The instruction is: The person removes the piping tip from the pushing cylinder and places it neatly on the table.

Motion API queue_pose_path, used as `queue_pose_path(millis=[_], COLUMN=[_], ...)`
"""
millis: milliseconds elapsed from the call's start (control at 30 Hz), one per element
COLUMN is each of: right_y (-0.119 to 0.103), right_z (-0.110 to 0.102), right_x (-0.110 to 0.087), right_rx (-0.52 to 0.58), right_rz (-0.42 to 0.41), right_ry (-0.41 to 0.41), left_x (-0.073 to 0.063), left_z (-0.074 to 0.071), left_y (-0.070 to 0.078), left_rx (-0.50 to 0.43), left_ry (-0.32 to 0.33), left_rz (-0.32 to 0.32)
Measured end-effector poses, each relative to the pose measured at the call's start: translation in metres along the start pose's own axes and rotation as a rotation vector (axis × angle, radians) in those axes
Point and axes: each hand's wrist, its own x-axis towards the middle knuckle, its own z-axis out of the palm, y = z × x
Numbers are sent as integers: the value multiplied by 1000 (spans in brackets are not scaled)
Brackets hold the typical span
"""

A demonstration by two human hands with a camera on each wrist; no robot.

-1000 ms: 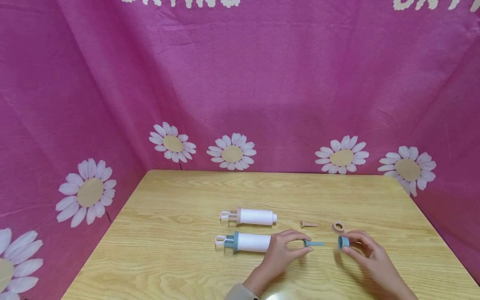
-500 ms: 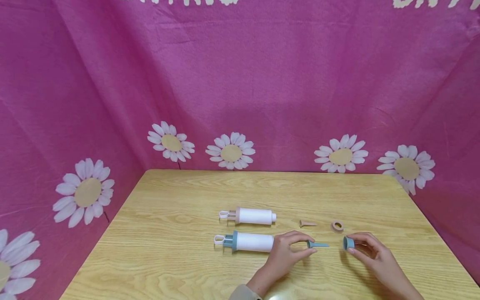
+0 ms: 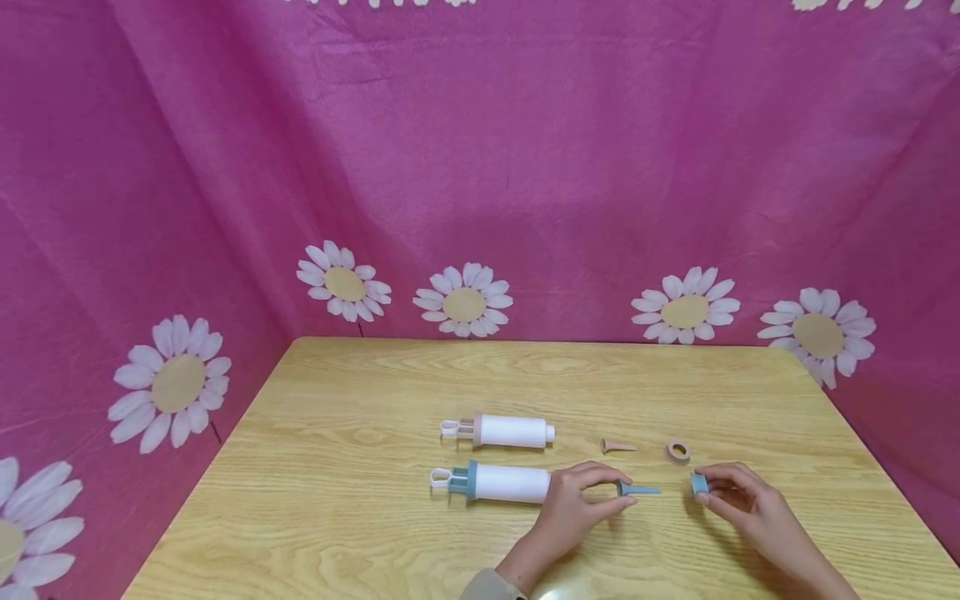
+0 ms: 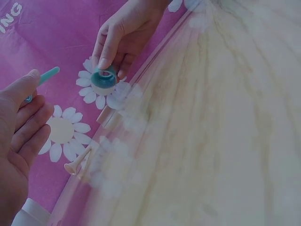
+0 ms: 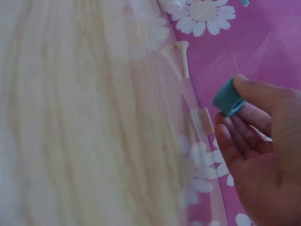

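My left hand (image 3: 572, 503) pinches a slim teal nozzle (image 3: 645, 490) by its wide end, with the thin tip pointing right. Across a small gap, my right hand (image 3: 756, 510) holds a teal ring cap (image 3: 699, 484) between thumb and fingers. Its hollow inside shows in the left wrist view, where the ring (image 4: 104, 81) faces the camera. In the right wrist view the ring (image 5: 229, 98) is tilted. Left of my hands lies a white syringe-like barrel (image 3: 512, 484) with a teal collar and looped handle; my left hand overlaps its right end.
Behind it lies a second white barrel (image 3: 513, 432) with a pinkish-beige collar. A beige nozzle (image 3: 618, 447) and a beige ring cap (image 3: 678, 452) rest to its right on the wooden table (image 3: 337, 533). A pink cloth (image 3: 525, 167) with daisies hangs around the back and sides.
Both hands have shifted slightly right with their parts. The teal ring has turned in my right hand, so its opening now shows less in the head view.
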Motion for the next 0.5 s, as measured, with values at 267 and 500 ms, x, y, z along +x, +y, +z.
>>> queue_pose_path(millis=[267,500], right_y=[8,14], right_z=[2,3], right_x=[3,6], right_rx=[-52,-129], right_rz=[-41,-100], right_ry=[5,24], left_x=[-2,-1], left_z=[1,2], left_y=[2,1], left_rx=[-41,-66], left_ry=[-15,-19], left_rz=[-43,-45])
